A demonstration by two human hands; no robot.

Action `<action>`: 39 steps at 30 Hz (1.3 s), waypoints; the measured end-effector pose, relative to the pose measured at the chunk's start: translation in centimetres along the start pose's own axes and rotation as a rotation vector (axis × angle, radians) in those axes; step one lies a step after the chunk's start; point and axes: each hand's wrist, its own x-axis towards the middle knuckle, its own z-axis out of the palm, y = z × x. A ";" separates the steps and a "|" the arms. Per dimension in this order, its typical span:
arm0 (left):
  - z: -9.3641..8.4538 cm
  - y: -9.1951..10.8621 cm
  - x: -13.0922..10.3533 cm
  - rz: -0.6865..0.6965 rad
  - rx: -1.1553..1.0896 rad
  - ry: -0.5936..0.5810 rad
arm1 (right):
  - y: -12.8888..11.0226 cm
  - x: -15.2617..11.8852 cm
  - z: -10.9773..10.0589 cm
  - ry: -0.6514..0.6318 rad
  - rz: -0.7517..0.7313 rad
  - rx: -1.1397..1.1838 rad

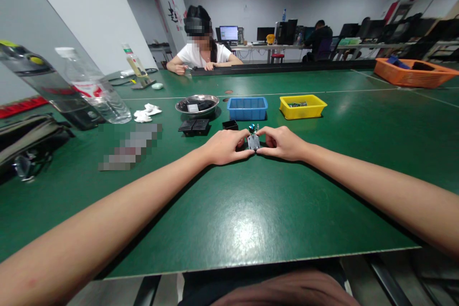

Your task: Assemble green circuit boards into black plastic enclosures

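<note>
Between my two hands, low over the green table (229,201), is a small grey plate-like part (254,142) with a blue-green and metallic bit at its top. My left hand (229,147) pinches its left side, thumb below and fingers above. From the right, my right hand (283,143) grips the other side in a similar pinch. Just behind my left hand stands a small open black box (230,125). Two black square housings (194,127) lie to its left. The part's finer details are too small to make out.
Behind my hands are a metal bowl (197,105) of dark parts, a blue bin (247,108) and a yellow bin (303,106) with small pieces. Bottles (96,91), crumpled tissue (147,113) and a bag (28,138) occupy the left. An orange basket (412,74) sits far right. A person (204,48) sits opposite.
</note>
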 end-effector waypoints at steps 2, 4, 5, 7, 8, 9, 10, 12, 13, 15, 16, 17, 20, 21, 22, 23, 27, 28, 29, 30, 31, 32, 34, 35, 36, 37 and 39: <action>0.0 0.0 0.0 0.003 0.011 -0.002 | 0.0 0.0 0.0 -0.002 0.003 -0.004; 0.1 -0.1 0.0 0.003 0.016 -0.008 | 0.0 0.0 0.0 -0.006 0.007 -0.007; 0.1 -0.1 0.0 0.002 0.015 -0.010 | -0.1 0.0 0.0 -0.007 0.008 -0.007; 0.1 -0.1 0.0 0.001 0.013 -0.012 | -0.1 0.0 0.0 -0.005 0.006 -0.008; 0.1 0.0 0.0 0.002 0.013 -0.012 | -0.1 0.0 0.0 -0.004 0.005 -0.009; 0.0 0.0 0.0 0.002 0.014 -0.010 | -0.1 0.0 0.0 -0.002 0.005 -0.010; 0.0 0.0 0.0 0.004 0.016 -0.009 | -0.1 0.0 0.0 -0.002 0.005 -0.010; 0.0 0.0 0.0 0.005 0.018 -0.009 | -0.1 0.0 0.0 -0.003 0.008 -0.010; 0.0 0.0 0.0 0.005 0.019 -0.009 | -0.1 0.0 0.0 -0.004 0.010 -0.011; 0.0 0.0 0.0 0.004 0.021 -0.008 | -0.1 0.0 0.0 -0.006 0.009 -0.014; 0.0 0.0 0.0 0.005 0.021 -0.008 | -0.1 0.0 0.0 -0.007 0.007 -0.016; 0.0 0.0 0.0 0.006 0.021 -0.007 | -0.1 0.0 0.0 -0.006 0.004 -0.018; 0.0 0.0 0.0 0.006 0.023 -0.010 | -0.1 0.0 0.0 -0.003 -0.003 -0.021; 0.0 0.0 0.0 0.004 0.026 -0.011 | -0.1 0.0 0.0 -0.002 -0.004 -0.023; 0.0 0.0 0.0 0.003 0.030 -0.013 | -0.1 0.0 0.0 -0.004 -0.005 -0.025; -0.1 0.1 0.0 0.001 0.034 -0.016 | 0.0 0.0 0.0 -0.006 -0.005 -0.028; -0.2 0.2 0.0 -0.006 0.038 -0.025 | -0.1 0.0 0.0 -0.014 0.004 -0.042; -0.2 0.2 0.0 -0.007 0.036 -0.027 | -0.1 0.0 0.0 -0.016 0.005 -0.044; -0.2 0.2 0.0 -0.007 0.033 -0.028 | -0.1 0.0 0.0 -0.017 0.006 -0.045; -0.2 0.2 0.0 -0.008 0.029 -0.029 | -0.1 0.0 0.0 -0.019 0.006 -0.045; -0.2 0.2 0.0 -0.009 0.026 -0.030 | -0.2 0.0 0.0 -0.021 0.006 -0.044; -0.2 0.2 0.0 -0.011 0.023 -0.029 | -0.2 0.0 0.0 -0.022 0.006 -0.043; -0.2 0.2 0.1 -0.010 0.018 -0.026 | -0.2 0.0 0.0 -0.021 0.006 -0.041; -0.2 0.1 0.1 -0.009 0.016 -0.025 | -0.1 0.0 0.0 -0.020 0.005 -0.040; -0.1 0.1 0.1 -0.008 0.015 -0.025 | -0.1 0.0 0.0 -0.020 0.005 -0.039; -0.1 0.1 0.1 -0.006 0.016 -0.025 | -0.1 0.0 0.0 -0.019 0.005 -0.038; -0.2 0.1 0.0 -0.004 0.018 -0.027 | 0.0 0.0 0.0 -0.019 0.006 -0.037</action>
